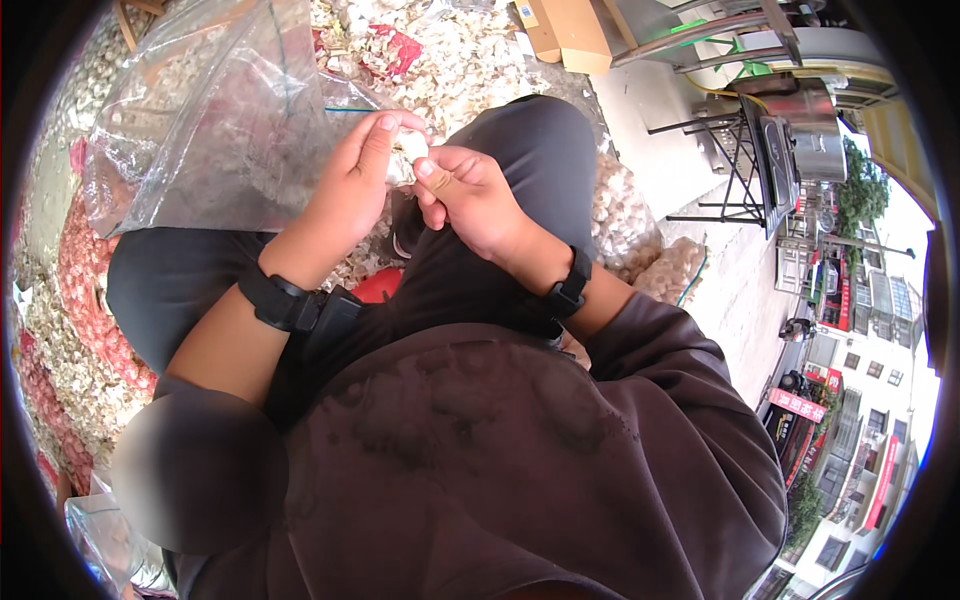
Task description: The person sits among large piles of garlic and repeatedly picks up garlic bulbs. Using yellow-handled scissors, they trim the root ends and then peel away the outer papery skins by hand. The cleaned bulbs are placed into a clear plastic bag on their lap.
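Between my two hands, above my dark-trousered lap, is a small whitish garlic piece. Whether it is a whole bulb or a clove is hard to make out, since fingers cover much of it. My left hand is closed round its left and far side, thumb raised along it. From the right, my right hand pinches at its near edge with thumb and curled fingers. Each wrist wears a black strap. A large clear plastic bag spreads just left of my left hand, over my left knee.
Pale garlic skins cover the ground ahead. Garlic bulbs lie in a bag beside my right knee. Red mesh sacks are at the left. Farther off stand a cardboard box and a black folding stand; a street lies at the right.
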Demonstrator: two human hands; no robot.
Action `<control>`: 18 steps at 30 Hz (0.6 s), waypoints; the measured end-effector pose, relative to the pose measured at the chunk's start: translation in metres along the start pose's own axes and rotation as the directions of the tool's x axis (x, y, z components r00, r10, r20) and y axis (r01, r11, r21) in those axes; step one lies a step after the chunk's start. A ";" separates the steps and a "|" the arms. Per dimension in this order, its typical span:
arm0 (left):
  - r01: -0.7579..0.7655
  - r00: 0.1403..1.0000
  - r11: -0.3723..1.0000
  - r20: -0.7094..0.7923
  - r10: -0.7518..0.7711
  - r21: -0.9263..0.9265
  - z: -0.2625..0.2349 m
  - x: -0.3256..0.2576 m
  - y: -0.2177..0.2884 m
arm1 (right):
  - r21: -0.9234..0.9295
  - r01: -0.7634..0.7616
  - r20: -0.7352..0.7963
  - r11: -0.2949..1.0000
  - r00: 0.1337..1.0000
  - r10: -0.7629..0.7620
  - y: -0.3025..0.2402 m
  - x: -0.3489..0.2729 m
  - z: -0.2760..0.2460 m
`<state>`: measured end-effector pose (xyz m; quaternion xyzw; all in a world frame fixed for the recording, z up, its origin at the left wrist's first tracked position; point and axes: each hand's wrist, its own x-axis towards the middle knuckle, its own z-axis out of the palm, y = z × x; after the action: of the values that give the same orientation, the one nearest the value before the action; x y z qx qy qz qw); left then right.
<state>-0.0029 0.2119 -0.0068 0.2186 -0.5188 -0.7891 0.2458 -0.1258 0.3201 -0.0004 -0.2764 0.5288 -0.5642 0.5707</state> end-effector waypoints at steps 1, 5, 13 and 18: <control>0.023 1.000 0.998 -0.015 -0.022 0.064 -0.001 0.000 0.001 | 0.006 -0.006 -0.027 1.000 1.000 0.006 -0.001 0.000 0.003; -0.055 0.998 0.964 -0.020 0.063 0.259 -0.007 0.004 -0.006 | -0.111 0.020 -0.056 0.994 0.998 -0.027 -0.005 0.002 0.012; 0.086 0.996 0.984 0.006 -0.088 0.157 -0.006 0.002 0.000 | -0.341 -0.038 -0.031 0.939 0.999 0.029 -0.013 -0.008 0.011; 0.128 0.992 0.985 -0.019 -0.127 0.117 -0.004 0.004 0.006 | -0.406 -0.013 0.005 0.914 1.000 0.017 -0.009 -0.010 0.009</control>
<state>-0.0028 0.2050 -0.0033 0.2697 -0.5479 -0.7701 0.1844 -0.1184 0.3254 0.0134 -0.3873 0.6340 -0.4365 0.5075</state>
